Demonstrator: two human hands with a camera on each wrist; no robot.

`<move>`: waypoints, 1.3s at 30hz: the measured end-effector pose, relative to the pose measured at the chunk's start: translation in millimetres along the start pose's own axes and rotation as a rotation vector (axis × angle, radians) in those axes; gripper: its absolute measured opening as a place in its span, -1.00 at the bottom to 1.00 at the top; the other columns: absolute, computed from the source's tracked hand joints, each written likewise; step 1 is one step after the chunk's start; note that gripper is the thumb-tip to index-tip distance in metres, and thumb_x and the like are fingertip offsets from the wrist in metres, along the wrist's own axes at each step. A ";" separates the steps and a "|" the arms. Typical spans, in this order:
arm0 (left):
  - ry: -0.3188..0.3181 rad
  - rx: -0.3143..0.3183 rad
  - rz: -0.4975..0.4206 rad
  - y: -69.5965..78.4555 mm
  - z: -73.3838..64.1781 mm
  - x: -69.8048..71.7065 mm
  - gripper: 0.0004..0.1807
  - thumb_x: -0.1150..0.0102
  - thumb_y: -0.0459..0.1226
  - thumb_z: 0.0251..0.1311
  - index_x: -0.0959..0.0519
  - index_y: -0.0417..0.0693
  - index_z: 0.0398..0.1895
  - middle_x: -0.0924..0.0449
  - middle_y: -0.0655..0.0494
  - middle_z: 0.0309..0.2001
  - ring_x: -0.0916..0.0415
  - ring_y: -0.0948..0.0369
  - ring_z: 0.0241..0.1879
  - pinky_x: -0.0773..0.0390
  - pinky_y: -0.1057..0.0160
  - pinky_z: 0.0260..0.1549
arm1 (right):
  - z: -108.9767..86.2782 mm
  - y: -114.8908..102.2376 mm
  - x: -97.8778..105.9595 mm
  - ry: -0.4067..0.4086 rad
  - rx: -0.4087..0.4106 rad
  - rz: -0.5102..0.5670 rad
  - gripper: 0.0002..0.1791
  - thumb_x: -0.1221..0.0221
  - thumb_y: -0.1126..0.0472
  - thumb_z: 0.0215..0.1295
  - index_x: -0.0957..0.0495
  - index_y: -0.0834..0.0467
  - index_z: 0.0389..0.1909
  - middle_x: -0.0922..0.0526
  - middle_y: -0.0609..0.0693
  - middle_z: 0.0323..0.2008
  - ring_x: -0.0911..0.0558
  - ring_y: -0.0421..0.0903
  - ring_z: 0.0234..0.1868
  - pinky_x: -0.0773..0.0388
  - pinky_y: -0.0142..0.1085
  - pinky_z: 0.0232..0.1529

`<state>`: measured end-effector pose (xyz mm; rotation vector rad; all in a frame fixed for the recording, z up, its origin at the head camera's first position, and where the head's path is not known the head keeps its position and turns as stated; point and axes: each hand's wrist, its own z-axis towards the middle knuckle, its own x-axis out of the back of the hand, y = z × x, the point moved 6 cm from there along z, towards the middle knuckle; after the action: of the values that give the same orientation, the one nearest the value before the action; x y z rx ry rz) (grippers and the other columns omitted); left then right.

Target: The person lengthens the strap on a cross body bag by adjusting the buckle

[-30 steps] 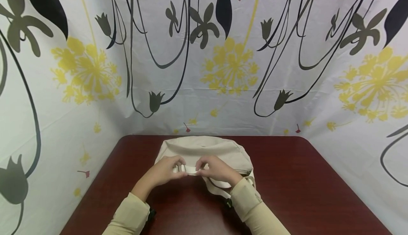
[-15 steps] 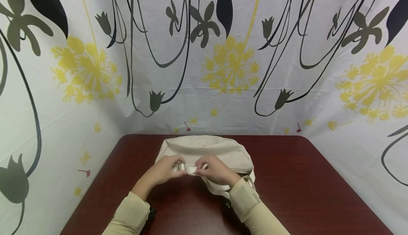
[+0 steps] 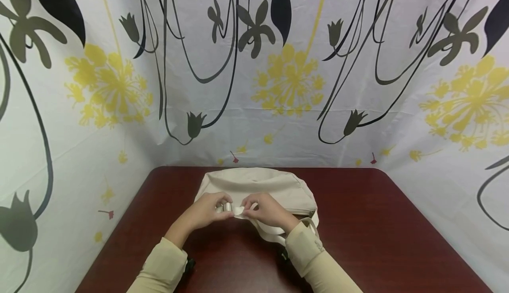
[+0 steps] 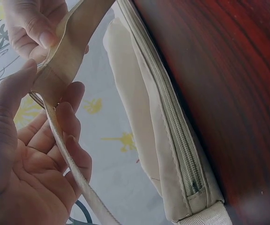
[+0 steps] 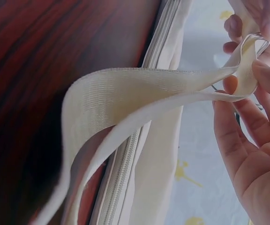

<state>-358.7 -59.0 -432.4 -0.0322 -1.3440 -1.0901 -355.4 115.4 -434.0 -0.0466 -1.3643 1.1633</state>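
Observation:
A cream fabric bag (image 3: 260,182) lies at the far side of the table, its zipper (image 4: 170,108) showing in both wrist views. In front of it, my left hand (image 3: 208,208) pinches the bag's webbing strap (image 4: 62,65) beside a metal strap buckle (image 4: 37,99). Just to the right, my right hand (image 3: 266,211) pinches the strap between thumb and fingers. The right wrist view shows the strap (image 5: 92,101) doubled into a loop, passing through the buckle between the two hands. Part of the buckle is hidden behind fingers.
The dark red table (image 3: 358,222) runs to a patterned white cloth (image 3: 222,129) hung behind and at both sides. A loose loop of strap (image 3: 270,236) hangs near the right forearm, in front of the bag.
The strap piece between the hands was flat and straight; now it bows up into a small curve at the right fingertips. Both hands stay nearly in place.

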 end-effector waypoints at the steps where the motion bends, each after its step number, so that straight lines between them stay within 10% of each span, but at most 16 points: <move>1: 0.000 -0.001 0.000 -0.1 0.1 0.0 -0.62 -0.44 -0.08 0.20 -0.64 -0.13 -0.06 -0.68 0.18 -0.21 -0.55 0.24 -0.26 -0.54 0.18 -0.21 | 0.2 -0.9 -0.1 -0.001 0.003 -0.005 -0.85 -0.36 0.33 0.25 -0.65 0.14 -0.50 -0.73 -0.01 -0.18 -0.66 -0.13 -0.09 -0.65 -0.19 -0.14; 39: 0.037 0.016 -0.071 -3.2 -0.2 1.0 -0.76 -0.45 -0.01 0.18 -0.69 0.12 -0.19 -0.60 0.38 -0.39 -0.45 0.36 -0.43 -0.48 0.30 -0.42 | 2.2 -5.1 -9.3 -0.017 0.016 0.051 -0.94 -0.34 0.22 0.34 -0.66 0.10 -0.23 -0.70 -0.14 -0.25 -0.63 -0.24 -0.19 -0.62 -0.26 -0.15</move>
<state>-360.7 -61.4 -433.4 0.0474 -1.3285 -1.1342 -352.0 105.5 -436.9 -0.0608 -1.3752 1.2194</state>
